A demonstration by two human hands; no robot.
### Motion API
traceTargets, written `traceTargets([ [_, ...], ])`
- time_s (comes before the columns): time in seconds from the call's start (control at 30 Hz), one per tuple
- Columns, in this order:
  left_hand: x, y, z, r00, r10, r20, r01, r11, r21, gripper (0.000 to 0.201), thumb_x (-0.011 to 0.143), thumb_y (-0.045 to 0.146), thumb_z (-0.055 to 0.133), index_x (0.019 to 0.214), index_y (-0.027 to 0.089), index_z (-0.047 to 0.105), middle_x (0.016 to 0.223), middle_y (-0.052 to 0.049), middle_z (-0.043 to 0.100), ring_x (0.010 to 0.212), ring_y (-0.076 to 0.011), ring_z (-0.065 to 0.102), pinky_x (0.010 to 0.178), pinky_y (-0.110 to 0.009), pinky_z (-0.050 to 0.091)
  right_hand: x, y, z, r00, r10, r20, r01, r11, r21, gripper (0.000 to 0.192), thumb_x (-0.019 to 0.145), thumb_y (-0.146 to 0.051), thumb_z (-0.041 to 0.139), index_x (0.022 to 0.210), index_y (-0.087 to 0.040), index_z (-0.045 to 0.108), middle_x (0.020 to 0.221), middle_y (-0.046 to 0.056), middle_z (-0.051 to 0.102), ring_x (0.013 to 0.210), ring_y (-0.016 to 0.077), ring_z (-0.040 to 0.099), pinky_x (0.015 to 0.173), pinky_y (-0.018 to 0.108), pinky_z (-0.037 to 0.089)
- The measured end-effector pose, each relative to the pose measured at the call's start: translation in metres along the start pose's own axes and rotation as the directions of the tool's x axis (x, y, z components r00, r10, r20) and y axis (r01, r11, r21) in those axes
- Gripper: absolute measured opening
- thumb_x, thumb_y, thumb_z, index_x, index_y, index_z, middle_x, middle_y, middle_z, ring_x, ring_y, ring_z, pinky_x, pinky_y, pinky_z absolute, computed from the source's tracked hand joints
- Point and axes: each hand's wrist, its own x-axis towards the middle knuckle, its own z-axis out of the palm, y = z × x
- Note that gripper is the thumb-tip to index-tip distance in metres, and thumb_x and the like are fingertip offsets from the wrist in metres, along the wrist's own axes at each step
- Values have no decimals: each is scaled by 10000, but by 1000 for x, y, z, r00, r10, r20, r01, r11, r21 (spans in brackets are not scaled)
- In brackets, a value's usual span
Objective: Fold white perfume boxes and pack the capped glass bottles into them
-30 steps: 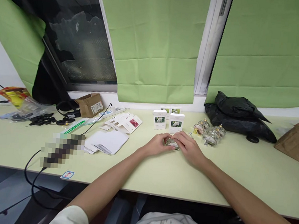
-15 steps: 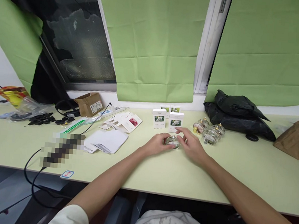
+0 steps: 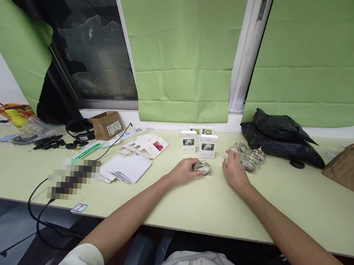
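My left hand (image 3: 185,170) is closed around a flattened round glass perfume bottle (image 3: 203,168) standing on the table. Its thumb lies across the bottle's front. My right hand (image 3: 234,171) is to the right of that bottle, fingers bent and pointing away from me. At its thumb tip shows a small shiny piece (image 3: 224,159) that looks like a bottle cap, partly covered by the fingers. Just beyond the right hand stand several more glass bottles (image 3: 253,159) with gold tops. White boxes with a flower picture, such as the front box (image 3: 208,147), stand upright behind the held bottle.
White folded cartons (image 3: 134,166) and printed flat cartons (image 3: 147,144) lie at left. A small brown cardboard box (image 3: 105,125), cables and black parts (image 3: 51,141) lie farther left. Black plastic bags (image 3: 282,136) and a brown paper package (image 3: 350,166) stand at right.
My right hand has moved right, away from the bottle toward the other bottles, with a small shiny piece now at its thumb. My left hand stays on its bottle.
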Motion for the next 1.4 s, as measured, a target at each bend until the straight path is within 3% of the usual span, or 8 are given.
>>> traceTargets([
  [0.17,1,-2,-1,1000,-3,-6,3,1000,3,415,872,615,703,941,207,728,834,-7,686,711,-169,542,636,-294,379,2,4,4,999,39,9,-39,999,-15,538,965,-149,463,1483,-74,337,1426,317,501,1155,364,643,884,415,506],
  [0.43,1,-3,-2,1000,-10,-14,10,1000,18,400,874,606,712,912,208,712,824,2,675,712,-163,537,631,-286,361,5,6,4,996,56,70,-56,998,-5,542,943,-92,415,1476,-81,320,1283,279,622,998,330,690,819,394,495],
  [0.63,2,-2,-2,1000,2,-8,-1,1000,29,395,885,600,703,885,204,695,805,6,664,703,-158,525,630,-284,352,-2,4,4,995,26,99,-26,1000,3,371,949,-63,376,1310,-118,440,1180,227,664,972,311,682,793,374,468],
  [0.8,2,-3,-1,1000,-10,-19,11,1000,22,428,863,620,715,886,192,698,803,1,667,704,-159,519,634,-282,351,-11,-8,5,984,-125,129,113,989,94,140,1058,-254,380,1098,-218,510,1159,132,630,903,251,660,737,329,442],
  [0.9,2,-3,-1,1000,-10,-17,11,1000,26,424,867,614,712,895,191,697,815,5,662,714,-156,517,635,-280,344,-12,-13,4,981,-171,96,151,971,186,212,1089,-353,360,987,-244,510,1068,83,643,890,241,649,726,325,429],
  [1.03,2,-3,-2,1000,-3,-20,4,999,33,412,872,601,712,888,190,688,818,6,652,719,-152,514,644,-280,346,-11,-16,0,985,-163,60,138,944,299,241,1093,-429,383,974,-260,506,937,31,673,863,241,642,732,332,430],
  [1.23,2,-1,-1,1000,11,-22,-10,999,48,433,870,608,712,813,185,639,758,21,591,696,-141,472,634,-279,327,-15,-21,-5,950,-304,-64,302,858,415,222,1101,-363,366,1106,-264,563,1128,59,670,1001,229,654,825,344,480],
  [1.4,1,3,2,1000,11,0,-11,1000,27,434,872,614,708,845,183,666,778,15,611,705,-145,481,630,-279,326,-18,-24,-6,949,-294,-115,313,831,460,185,1078,-365,464,1197,-269,570,1131,41,682,844,193,647,794,343,495],
])
